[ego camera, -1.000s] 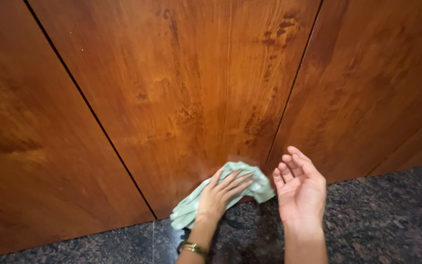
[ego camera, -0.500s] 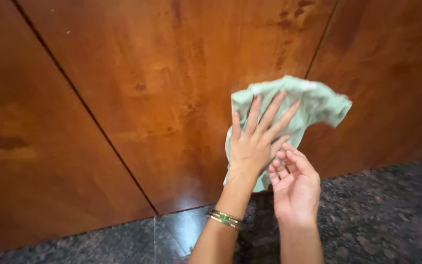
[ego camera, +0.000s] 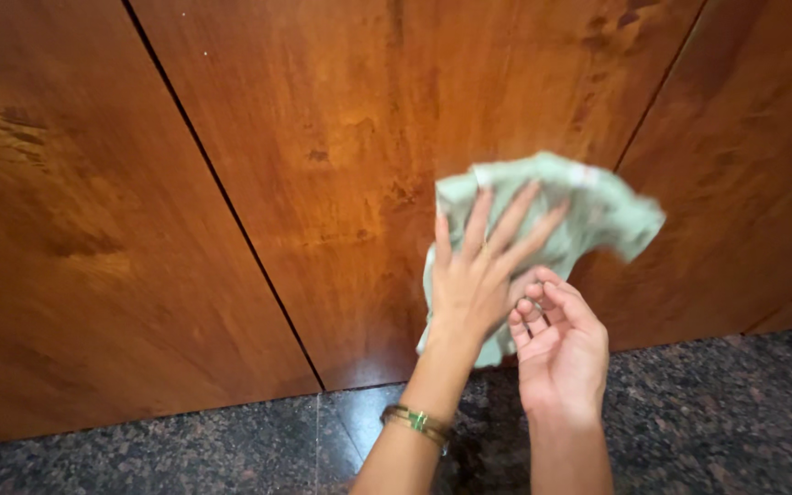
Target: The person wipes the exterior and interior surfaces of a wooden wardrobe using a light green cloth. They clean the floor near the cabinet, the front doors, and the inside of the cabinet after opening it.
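Fingers of the left hand [ego camera: 474,280] spread wide and flat, pressing a pale green cloth [ego camera: 561,215] against the wooden panel [ego camera: 341,165]; nothing is gripped. Most of the cloth lies toward two o'clock from that palm, its long axis slanting from seven to two. Right hand [ego camera: 561,353] hovers at four o'clock, half-curled and empty, just off the cloth's lower edge, above the granite floor [ego camera: 735,422]

Both forearms bare, no sleeves in view. Left hand [ego camera: 474,280]: thin ring on one finger. Left wrist: bangles [ego camera: 416,423], gold-toned with a green section, stacked close together. Right hand [ego camera: 561,353]: nothing worn on its wrist, no rings visible.
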